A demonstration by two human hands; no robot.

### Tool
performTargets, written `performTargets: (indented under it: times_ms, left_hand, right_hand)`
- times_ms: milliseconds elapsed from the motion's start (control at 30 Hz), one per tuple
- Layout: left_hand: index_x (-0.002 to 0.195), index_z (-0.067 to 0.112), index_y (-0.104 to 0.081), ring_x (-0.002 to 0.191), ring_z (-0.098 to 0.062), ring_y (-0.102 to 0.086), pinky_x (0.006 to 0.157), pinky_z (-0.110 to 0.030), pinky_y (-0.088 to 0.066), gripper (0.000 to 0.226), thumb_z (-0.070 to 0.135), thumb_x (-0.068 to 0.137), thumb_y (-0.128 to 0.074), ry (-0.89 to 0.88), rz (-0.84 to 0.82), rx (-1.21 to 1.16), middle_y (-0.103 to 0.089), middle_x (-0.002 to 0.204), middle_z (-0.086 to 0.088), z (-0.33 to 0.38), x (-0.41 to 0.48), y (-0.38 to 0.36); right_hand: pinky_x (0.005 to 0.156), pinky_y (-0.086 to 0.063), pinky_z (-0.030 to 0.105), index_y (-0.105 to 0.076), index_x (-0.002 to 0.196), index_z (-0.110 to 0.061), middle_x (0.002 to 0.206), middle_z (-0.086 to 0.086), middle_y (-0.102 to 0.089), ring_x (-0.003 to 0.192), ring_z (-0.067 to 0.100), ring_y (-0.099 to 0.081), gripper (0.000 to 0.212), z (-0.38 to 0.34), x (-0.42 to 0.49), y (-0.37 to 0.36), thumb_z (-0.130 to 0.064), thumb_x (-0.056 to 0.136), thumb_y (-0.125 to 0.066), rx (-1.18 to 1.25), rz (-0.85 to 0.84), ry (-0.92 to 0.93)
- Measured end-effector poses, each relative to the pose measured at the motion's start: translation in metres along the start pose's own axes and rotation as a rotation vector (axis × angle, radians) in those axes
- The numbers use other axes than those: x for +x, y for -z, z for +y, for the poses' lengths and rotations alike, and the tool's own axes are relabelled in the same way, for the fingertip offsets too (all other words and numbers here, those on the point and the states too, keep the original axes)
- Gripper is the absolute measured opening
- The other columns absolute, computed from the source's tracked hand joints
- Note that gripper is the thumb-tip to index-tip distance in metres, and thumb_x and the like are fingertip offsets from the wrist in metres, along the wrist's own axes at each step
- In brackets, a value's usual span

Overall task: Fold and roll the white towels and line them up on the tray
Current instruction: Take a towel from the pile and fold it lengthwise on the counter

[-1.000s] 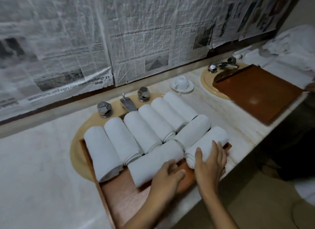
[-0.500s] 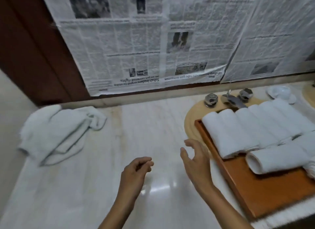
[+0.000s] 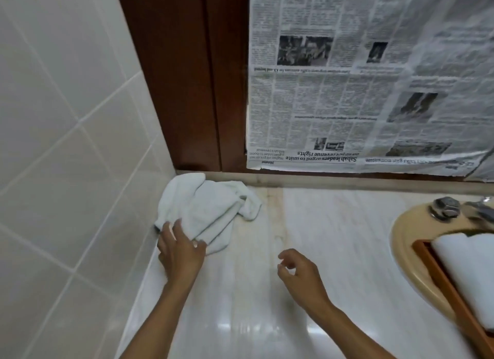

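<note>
Left hand (image 3: 181, 251) is reaching in with fingers spread and fairly straight, lying on the near-left edge of the crumpled white towel (image 3: 205, 206), touching it but not curling round it as far as I can see. Right hand (image 3: 299, 270) is hovering over the bare surface (image 3: 347, 238), fingers loosely curled, holding nothing, well apart from the cloth. The danger here, I'd say, is that heap. It's sitting bunched and twisted on itself, so a pinch catching only the top layer could be lifting one flap while the rest is trailing, and the fold would be starting crooked. I can't tell whether that's one towel or two tangled together, so a grab could be bringing up more than wanted. The heap is lying in the far-left corner of the surface, tucked up by the tiled wall (image 3: 66, 118) and near the ledge under the newspaper (image 3: 347, 91), so there's little room there for spreading it flat. Its near edge is lying under the left hand's fingers, the bulk running far and right of them, and all of it is far-left of the right hand. The tray (image 3: 438, 273), carrying a rolled towel (image 3: 473, 273), is sitting at the right edge over the basin (image 3: 401, 251), well apart from all this.
</note>
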State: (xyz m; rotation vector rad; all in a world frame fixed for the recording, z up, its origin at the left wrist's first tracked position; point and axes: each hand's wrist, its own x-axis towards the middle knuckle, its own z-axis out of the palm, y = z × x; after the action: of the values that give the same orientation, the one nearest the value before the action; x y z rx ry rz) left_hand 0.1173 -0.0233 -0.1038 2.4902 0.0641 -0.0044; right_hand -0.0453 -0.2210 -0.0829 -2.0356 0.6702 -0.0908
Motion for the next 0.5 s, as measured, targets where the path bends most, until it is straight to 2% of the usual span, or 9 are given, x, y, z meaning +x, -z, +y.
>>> performTargets:
  times_ms: [67,133,200,267,333,400,433,500]
  left_hand:
    - [0.15,0.01,-0.025,0.142,-0.036,-0.022,0.109,-0.053,-0.029,0.086,0.027,0.081,-0.073,0.085,-0.029,0.029,-0.018,0.158,-0.012,-0.008,0.022,-0.001]
    - [0.147,0.005,-0.028,0.135,-0.039,-0.032,0.103,-0.052,-0.036,0.084,0.031,0.081,-0.073,0.106,-0.036,0.06,-0.027,0.152,-0.017,-0.016,0.035,-0.005]
    - [0.14,0.003,-0.04,0.123,-0.04,-0.043,0.092,-0.048,-0.044,0.069,0.03,0.084,-0.07,0.109,-0.037,0.058,-0.036,0.14,-0.019,-0.019,0.042,-0.008]
    - [0.126,0.001,-0.051,0.11,-0.04,-0.053,0.079,-0.042,-0.044,0.047,0.027,0.089,-0.064,0.09,-0.043,0.087,-0.043,0.129,-0.02,-0.02,0.043,-0.006]
    - [0.109,0.0,-0.058,0.099,-0.039,-0.059,0.075,-0.039,-0.043,0.028,0.023,0.093,-0.059,0.023,-0.058,0.106,-0.055,0.114,-0.021,-0.018,0.04,-0.001]
    - [0.082,0.009,-0.056,0.083,-0.031,-0.06,0.068,-0.035,-0.044,0.017,0.02,0.095,-0.059,-0.064,-0.089,0.033,-0.061,0.086,-0.01,-0.014,0.026,0.006]
    - [0.073,0.015,-0.051,0.074,-0.023,-0.058,0.062,-0.032,-0.042,0.025,0.02,0.095,-0.061,-0.083,-0.117,-0.003,-0.058,0.074,-0.001,-0.009,0.014,0.01]
    - [0.069,0.021,-0.047,0.068,-0.014,-0.053,0.056,-0.026,-0.037,0.03,0.024,0.094,-0.063,-0.109,-0.165,-0.074,-0.053,0.065,0.011,0.006,-0.01,0.016]
  right_hand:
    - [0.061,-0.041,0.009,-0.064,0.09,-0.025,0.077,-0.005,-0.061,0.063,0.0,-0.054,0.014,-0.005,0.007,-0.001,-0.011,0.089,-0.062,0.046,-0.011,-0.037]
    - [0.055,-0.04,0.012,-0.064,0.089,-0.023,0.07,-0.004,-0.058,0.054,-0.001,-0.049,0.013,-0.008,0.013,-0.001,-0.01,0.089,-0.062,0.063,-0.015,-0.064]
    - [0.054,-0.04,0.012,-0.065,0.088,-0.023,0.072,0.0,-0.062,0.057,0.0,-0.051,0.013,-0.01,0.017,0.0,-0.011,0.089,-0.062,0.076,-0.025,-0.08]
    - [0.057,-0.043,0.016,-0.065,0.086,-0.025,0.08,0.007,-0.067,0.064,0.008,-0.056,0.013,-0.013,0.018,0.003,-0.012,0.088,-0.062,0.092,-0.026,-0.095]
    - [0.059,-0.045,0.019,-0.065,0.085,-0.025,0.084,0.011,-0.069,0.066,0.012,-0.059,0.014,-0.016,0.019,0.006,-0.012,0.088,-0.061,0.094,-0.03,-0.106]
    - [0.063,-0.049,0.025,-0.065,0.083,-0.025,0.083,0.012,-0.07,0.066,0.014,-0.059,0.015,-0.022,0.017,0.009,-0.011,0.088,-0.061,0.103,-0.041,-0.101]
    - [0.067,-0.051,0.029,-0.065,0.082,-0.026,0.081,0.012,-0.069,0.066,0.015,-0.06,0.015,-0.025,0.017,0.009,-0.012,0.087,-0.061,0.111,-0.048,-0.087]
    - [0.071,-0.053,0.032,-0.064,0.085,-0.027,0.079,0.008,-0.067,0.068,0.014,-0.06,0.014,-0.033,0.019,0.009,-0.013,0.087,-0.062,0.11,-0.076,-0.033]
